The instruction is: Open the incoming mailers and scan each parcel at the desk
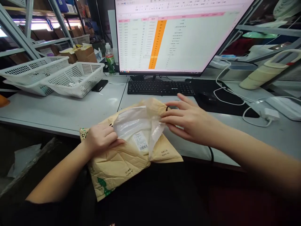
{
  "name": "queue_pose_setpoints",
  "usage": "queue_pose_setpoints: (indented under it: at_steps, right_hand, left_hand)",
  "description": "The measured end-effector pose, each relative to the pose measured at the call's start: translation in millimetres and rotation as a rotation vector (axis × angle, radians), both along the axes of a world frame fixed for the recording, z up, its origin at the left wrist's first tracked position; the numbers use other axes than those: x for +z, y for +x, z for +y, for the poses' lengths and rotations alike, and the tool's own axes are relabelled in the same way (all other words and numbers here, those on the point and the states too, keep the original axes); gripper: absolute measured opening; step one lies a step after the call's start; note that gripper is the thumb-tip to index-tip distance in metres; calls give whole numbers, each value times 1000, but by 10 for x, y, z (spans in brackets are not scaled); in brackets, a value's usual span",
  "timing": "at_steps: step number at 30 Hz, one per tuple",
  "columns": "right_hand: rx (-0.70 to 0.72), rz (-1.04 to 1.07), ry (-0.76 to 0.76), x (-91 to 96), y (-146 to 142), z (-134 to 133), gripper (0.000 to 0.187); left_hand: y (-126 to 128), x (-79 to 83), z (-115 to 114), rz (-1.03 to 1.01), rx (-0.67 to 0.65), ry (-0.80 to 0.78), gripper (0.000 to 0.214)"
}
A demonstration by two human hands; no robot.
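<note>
A tan mailer bag with green print lies over the front edge of the desk. A clear plastic bag with a white barcode label lies on top of it. My left hand is closed, pinching the left edge of the clear bag against the mailer. My right hand has its fingers stretched out, and their tips pinch the right edge of the clear bag.
A black keyboard and a monitor showing a spreadsheet stand behind. Two white mesh baskets and a phone sit at left, with a green bottle. A mouse on a black mat, white cables and a tape roll are at right.
</note>
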State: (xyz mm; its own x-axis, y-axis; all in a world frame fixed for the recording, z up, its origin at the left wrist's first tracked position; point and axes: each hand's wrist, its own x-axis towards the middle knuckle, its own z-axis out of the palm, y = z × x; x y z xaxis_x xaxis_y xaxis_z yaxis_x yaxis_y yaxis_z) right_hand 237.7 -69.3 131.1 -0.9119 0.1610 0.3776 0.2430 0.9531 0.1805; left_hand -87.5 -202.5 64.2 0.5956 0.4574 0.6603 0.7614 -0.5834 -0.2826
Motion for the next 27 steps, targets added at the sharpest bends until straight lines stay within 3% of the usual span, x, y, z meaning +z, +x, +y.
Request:
queue_pose_setpoints:
  at_steps: [3,6,8,11,13,19,23,27]
  right_hand:
    - [92,113,-41,71,-207,-213,27]
    - [79,-36,-91,44,-404,-252,27]
    - [-65,-243,-150,-34,-527,-165,27]
    - [-388,-502,-303,-161,-662,50,54]
    - [-500,-577,-418,-216,-714,165,69]
    - [-332,-491,-753,-340,-793,213,66]
    - [-412,-404,-800,-449,-795,214,87]
    - [-359,-411,-900,-502,-855,123,83]
  left_hand:
    - [170,24,45,59,15,53,44]
    - [242,30,67,82,33,62,46]
    - [247,22,68,66,24,61,45]
    - [215,-14,59,17,37,63,41]
    - [198,-51,59,-18,56,61,39]
    - [243,-173,105,-55,2,69,41]
    - [253,-273,98,-127,-32,7,36]
    - [318,-387,100,-97,-43,-5,32]
